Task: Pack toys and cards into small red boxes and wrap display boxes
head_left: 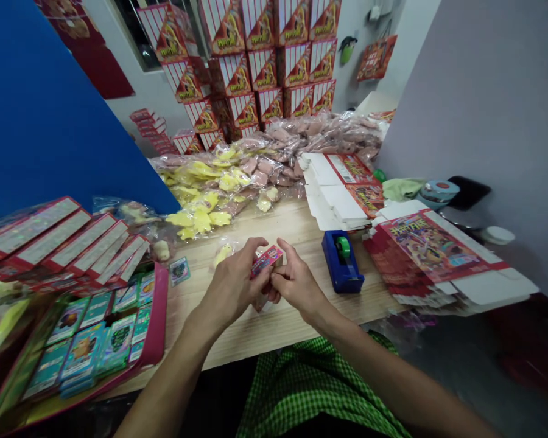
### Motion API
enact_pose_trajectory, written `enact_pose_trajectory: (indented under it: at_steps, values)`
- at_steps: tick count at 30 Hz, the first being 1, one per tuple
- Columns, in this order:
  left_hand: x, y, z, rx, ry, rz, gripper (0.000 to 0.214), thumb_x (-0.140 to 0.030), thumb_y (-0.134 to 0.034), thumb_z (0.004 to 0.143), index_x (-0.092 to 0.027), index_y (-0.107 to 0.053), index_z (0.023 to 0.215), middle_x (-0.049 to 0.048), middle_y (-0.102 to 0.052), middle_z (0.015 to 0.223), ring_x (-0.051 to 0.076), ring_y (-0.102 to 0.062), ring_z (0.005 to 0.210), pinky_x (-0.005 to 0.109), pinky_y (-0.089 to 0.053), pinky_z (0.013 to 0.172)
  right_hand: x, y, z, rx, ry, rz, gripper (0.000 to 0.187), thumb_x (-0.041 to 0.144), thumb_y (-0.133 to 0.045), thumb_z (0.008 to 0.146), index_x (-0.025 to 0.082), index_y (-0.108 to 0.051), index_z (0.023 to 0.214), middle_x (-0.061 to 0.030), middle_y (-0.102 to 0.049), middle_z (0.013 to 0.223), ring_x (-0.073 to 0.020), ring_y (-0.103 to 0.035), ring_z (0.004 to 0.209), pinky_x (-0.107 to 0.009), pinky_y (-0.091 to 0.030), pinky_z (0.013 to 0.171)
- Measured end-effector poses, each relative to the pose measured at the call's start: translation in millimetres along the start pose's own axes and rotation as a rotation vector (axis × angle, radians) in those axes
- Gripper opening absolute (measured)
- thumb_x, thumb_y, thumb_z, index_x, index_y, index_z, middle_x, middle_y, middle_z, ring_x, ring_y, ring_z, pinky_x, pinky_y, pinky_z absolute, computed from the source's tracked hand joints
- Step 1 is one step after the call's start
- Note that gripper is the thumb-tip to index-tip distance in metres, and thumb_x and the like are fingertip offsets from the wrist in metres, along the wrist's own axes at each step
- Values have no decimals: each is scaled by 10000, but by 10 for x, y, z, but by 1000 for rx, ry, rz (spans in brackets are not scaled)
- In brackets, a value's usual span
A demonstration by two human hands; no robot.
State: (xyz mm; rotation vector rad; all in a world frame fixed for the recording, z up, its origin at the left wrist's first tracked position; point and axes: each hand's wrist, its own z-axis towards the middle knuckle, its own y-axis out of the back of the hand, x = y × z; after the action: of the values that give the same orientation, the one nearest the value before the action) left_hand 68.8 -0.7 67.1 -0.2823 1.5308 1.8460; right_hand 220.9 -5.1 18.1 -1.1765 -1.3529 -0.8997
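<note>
**Q: How is the grip?**
A: Narrow and two-handed. The left hand and the right hand close together on a small pink packet, pinching it between them above the table.

**Q: What does the item look like?**
A: A small, flat, oblong piece, pink with blue printing. The fingers cover much of it, and the print is too small to read.

**Q: What lies nearest?**
A: A loose yellow squishy toy sits just beyond the left hand. A blue tape dispenser with a green roll stands to the right. A small printed card lies further left.

**Q: And the work surface?**
A: A pale wooden table holds a pink-walled tray of teal cards at left, a row of red-and-white boxes behind it, and flat red carton blanks at right.

**Q: The room?**
A: Bagged yellow and pink toys heap along the table's far side. Red-and-white cartons stack high against the back wall, between a blue partition and a lilac wall.
</note>
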Motion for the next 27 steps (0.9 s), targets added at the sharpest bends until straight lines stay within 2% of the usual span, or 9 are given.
enact_pose_trajectory:
  at_steps: [3, 6, 8, 10, 13, 17, 20, 23, 27]
  values:
    - [167, 18, -196, -202, 90, -59, 295, -338, -614, 882, -234, -541, 1148, -28, -656, 762, 151, -634, 631, 258, -460, 595, -43, 106, -16, -19, -83, -85, 879, 151, -513, 784, 104, -161, 1588, 63, -651, 595, -140, -575, 445, -224, -451, 452]
    - [537, 8, -582, -455, 312, -299, 368, -465, -652, 873, -227, -474, 1091, -49, -632, 703, 139, -631, 590, 247, -493, 576, -140, 274, 33, -53, -81, -278, 702, 128, -476, 803, 95, -356, 1493, 16, -699, 674, -136, -598, 514, -221, -456, 495]
    - [788, -23, -859, -500, 489, -322, 427, -547, -663, 841, -223, -466, 1038, -35, -636, 685, 164, -645, 576, 276, -520, 556, -195, 363, 137, -61, -63, -511, 567, 104, -451, 821, 101, -484, 1387, -20, -727, 738, -151, -639, 602, -239, -483, 560]
    - [950, -56, -1064, -495, 624, -149, 506, -626, -683, 780, -214, -495, 1006, 26, -671, 779, 232, -692, 672, 365, -568, 599, -217, 386, 294, -56, -36, -724, 459, 82, -448, 838, 129, -583, 1274, -50, -745, 818, -177, -676, 734, -274, -514, 680]
    - [952, -69, -1148, -402, 521, 76, 499, -625, -697, 764, -209, -554, 1000, 116, -680, 1020, 326, -694, 956, 519, -577, 816, -188, 263, 586, -43, 11, -875, 362, 77, -511, 835, 173, -673, 1144, -96, -738, 1015, -225, -668, 993, -329, -487, 905]
    - [710, -71, -964, 88, 157, 105, 409, -374, -820, 711, -244, -608, 1035, 137, -604, 1344, 360, -550, 1287, 566, -462, 1045, -154, -75, 927, -59, -5, -1017, 247, 196, -642, 810, 119, -710, 1035, -226, -624, 1240, -369, -544, 1223, -461, -409, 1023]
    - [612, -149, -807, 322, 90, 195, 520, -210, -847, 592, -228, -594, 1045, 159, -547, 1424, 408, -471, 1362, 603, -385, 1098, -164, -251, 1045, -72, -27, -1060, 309, 271, -740, 739, 112, -689, 998, -253, -592, 1261, -422, -506, 1241, -518, -379, 1022]
    - [645, -234, -726, 298, 170, 209, 583, -187, -804, 576, -189, -551, 1101, 140, -627, 1176, 364, -587, 1153, 541, -446, 1010, -116, -211, 1012, -37, -2, -1017, 323, 278, -765, 712, 170, -645, 992, -150, -669, 1102, -328, -603, 1082, -398, -448, 899]
    - [739, -208, -721, 129, 261, 148, 976, -354, -881, 499, -188, -445, 1357, 119, -549, 1186, 353, -555, 1097, 495, -477, 913, 113, 129, 796, -23, 89, -850, 276, 276, -601, 857, 196, -569, 1119, -51, -678, 936, -199, -623, 822, -273, -449, 685]
